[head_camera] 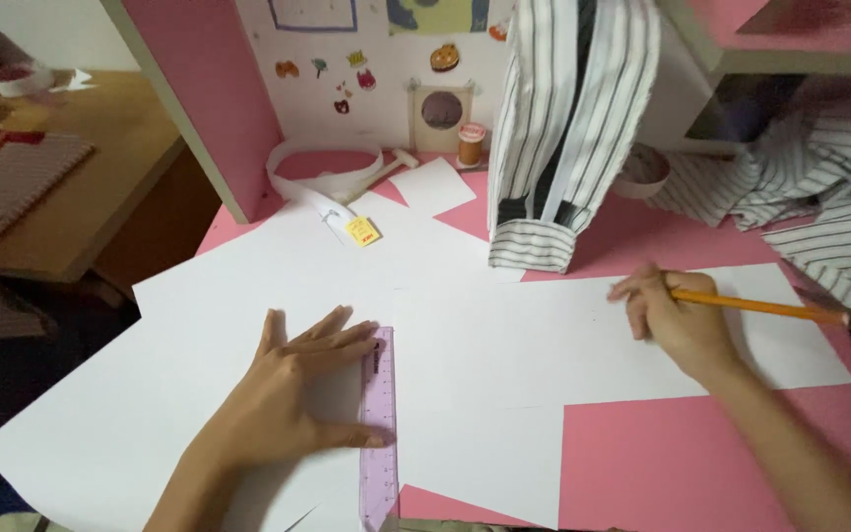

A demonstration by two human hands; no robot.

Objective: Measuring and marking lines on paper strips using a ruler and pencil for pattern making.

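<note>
left hand [302, 389]: flat, fingers spread, palm down | right hand [677, 315]: fingers curled in writing grip, forearm extended

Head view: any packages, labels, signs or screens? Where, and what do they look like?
Small yellow packet: on the white paper near the back of the pink desk, squarish, yellow with a red patch.
Stickers: scattered on the white back panel, small cartoon shapes in orange, green, pink and red.
Two pictures, top edge of back panel: cut off by the frame, one blue-outlined, one yellow and blue.
No screens or signs.
</note>
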